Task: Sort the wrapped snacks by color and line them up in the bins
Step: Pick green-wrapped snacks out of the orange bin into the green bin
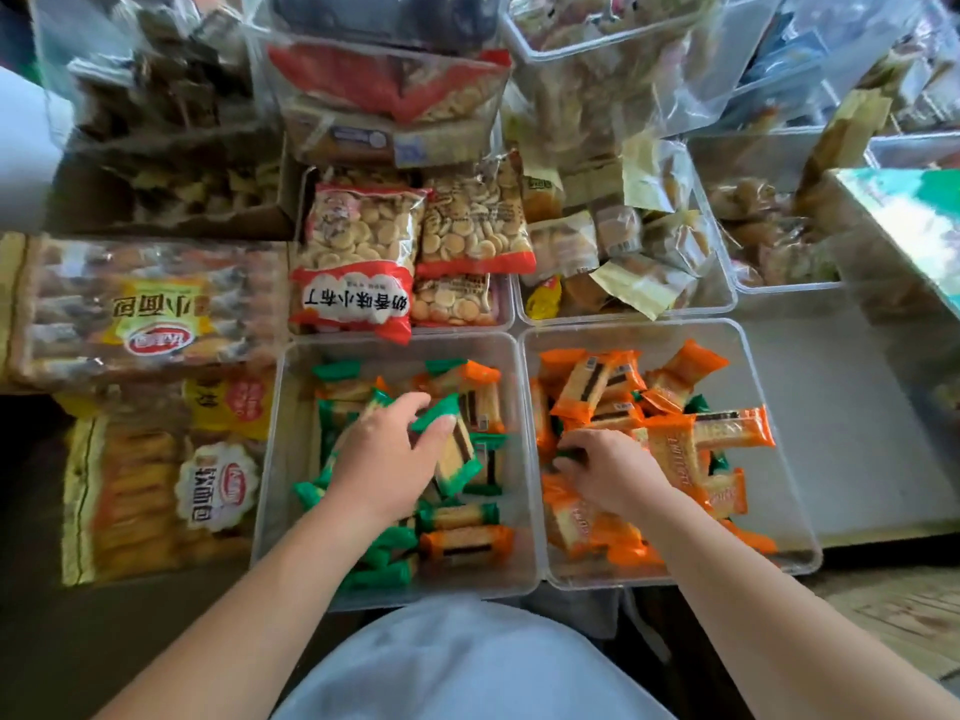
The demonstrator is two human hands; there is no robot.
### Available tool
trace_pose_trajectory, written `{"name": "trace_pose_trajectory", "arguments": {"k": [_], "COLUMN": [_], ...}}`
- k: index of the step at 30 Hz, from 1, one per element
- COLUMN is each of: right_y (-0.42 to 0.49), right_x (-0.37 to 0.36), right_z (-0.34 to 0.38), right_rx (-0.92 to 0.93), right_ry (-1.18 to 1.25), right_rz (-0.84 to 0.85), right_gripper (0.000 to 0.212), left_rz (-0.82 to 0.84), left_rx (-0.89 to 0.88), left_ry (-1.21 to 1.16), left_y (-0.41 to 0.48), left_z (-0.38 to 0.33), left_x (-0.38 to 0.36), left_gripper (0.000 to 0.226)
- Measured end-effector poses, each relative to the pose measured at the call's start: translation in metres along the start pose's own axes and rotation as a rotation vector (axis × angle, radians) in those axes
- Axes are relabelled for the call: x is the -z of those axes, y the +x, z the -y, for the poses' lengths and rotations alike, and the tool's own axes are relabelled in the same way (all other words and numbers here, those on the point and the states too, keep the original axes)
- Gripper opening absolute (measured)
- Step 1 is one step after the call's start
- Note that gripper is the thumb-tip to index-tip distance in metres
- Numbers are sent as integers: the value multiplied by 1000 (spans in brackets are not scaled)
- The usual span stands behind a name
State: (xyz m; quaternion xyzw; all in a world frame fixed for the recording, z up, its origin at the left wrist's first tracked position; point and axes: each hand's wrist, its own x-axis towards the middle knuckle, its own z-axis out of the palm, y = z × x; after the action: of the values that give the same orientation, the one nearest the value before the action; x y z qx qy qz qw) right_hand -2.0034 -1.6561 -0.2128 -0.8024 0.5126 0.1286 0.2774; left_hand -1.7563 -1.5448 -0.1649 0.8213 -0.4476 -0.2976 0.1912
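A green snack (460, 459) is clamped by the left hand's (387, 459) fingers over the left bin (280, 459). The right hand's (610, 472) fingers are curled among orange snacks (582, 392) in the right bin (789, 485); what they hold cannot be told.

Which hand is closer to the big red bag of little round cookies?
Left. The left hand is just below the red bag; the right hand is farther right.

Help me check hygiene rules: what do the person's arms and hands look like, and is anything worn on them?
Both arms are bare as far as the frame shows, with no sleeves. The left grip and right grip show no gloves, rings or watch. A pale blue-grey garment shows below.
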Motion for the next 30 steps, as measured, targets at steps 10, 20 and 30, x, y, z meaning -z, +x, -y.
{"name": "trace_pose_trajectory", "arguments": {"k": [10, 20, 30], "right_y": [26, -47, -50], "right_x": [-3, 40, -7], "right_z": [-7, 35, 105], "right_rx": [-92, 52, -49], "right_ry": [62, 647, 684], "right_rz": [32, -591, -45], "right_gripper": [24, 17, 29], "left_rz": [48, 119, -10], "left_rx": [50, 80, 199], "left_ry": [-257, -389, -306], "left_y": [-46, -49, -45], "left_z": [18, 6, 56], "left_x": [-43, -48, -21], "left_gripper": [53, 33, 28]}}
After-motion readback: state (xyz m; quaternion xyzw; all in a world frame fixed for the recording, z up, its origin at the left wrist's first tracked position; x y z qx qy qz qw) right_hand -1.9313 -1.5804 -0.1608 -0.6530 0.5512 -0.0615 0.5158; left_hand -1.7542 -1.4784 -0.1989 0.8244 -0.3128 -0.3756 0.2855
